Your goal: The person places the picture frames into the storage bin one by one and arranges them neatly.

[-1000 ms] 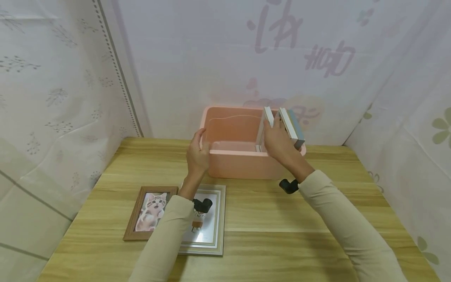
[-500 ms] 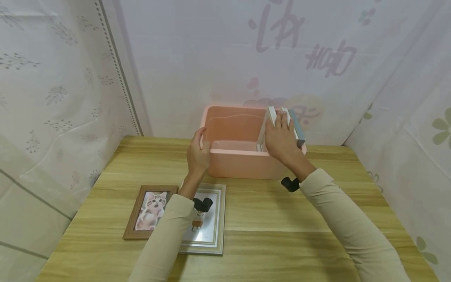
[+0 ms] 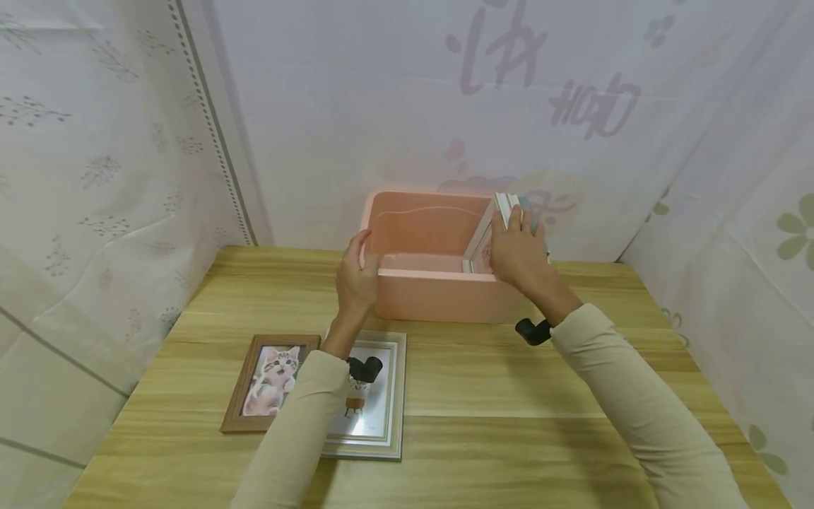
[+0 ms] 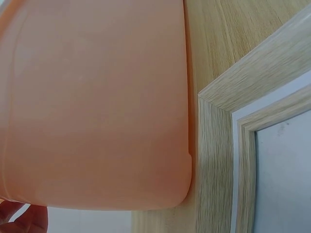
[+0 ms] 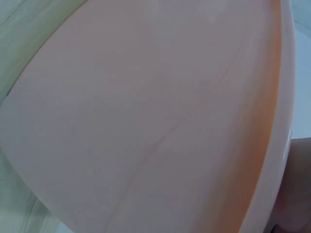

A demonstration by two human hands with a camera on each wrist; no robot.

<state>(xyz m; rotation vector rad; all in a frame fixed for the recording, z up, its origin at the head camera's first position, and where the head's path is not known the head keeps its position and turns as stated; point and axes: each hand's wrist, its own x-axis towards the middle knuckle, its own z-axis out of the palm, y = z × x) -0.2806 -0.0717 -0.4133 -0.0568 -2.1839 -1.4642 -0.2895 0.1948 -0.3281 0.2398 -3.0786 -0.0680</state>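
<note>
Left hand (image 3: 357, 276) grips the left end of an open pink rectangular plastic bin (image 3: 439, 297): fingers at the left rim, thumb by the front left corner. The left wrist view shows only a bit of that hand at the lower left, against the bin's edge.

Right hand (image 3: 523, 251) is at the bin's right end, back of the hand up, fingers extended and slightly apart across the top edges of the upright items there. Looks like contact from above rather than a grasp; thumb placement can't be told. The right wrist view gives mostly bin wall, with a dim part of the hand past the rim.

Items in the bin: a white-edged picture frame (image 3: 502, 206) standing on edge, leaning right; a second white edge close beside it; then a blue-grey flat item (image 3: 526, 203), mostly behind the fingers. All sit in the right end.

Bin stands at the back of a wood-grain table (image 3: 496, 452), by a white printed cloth (image 3: 331, 127). In front of it, flat on the table: a brown wooden frame with a kitten picture (image 3: 275, 378), and right of that a pale frame with a silvery rim (image 3: 375, 406), partly under the left forearm.
</note>
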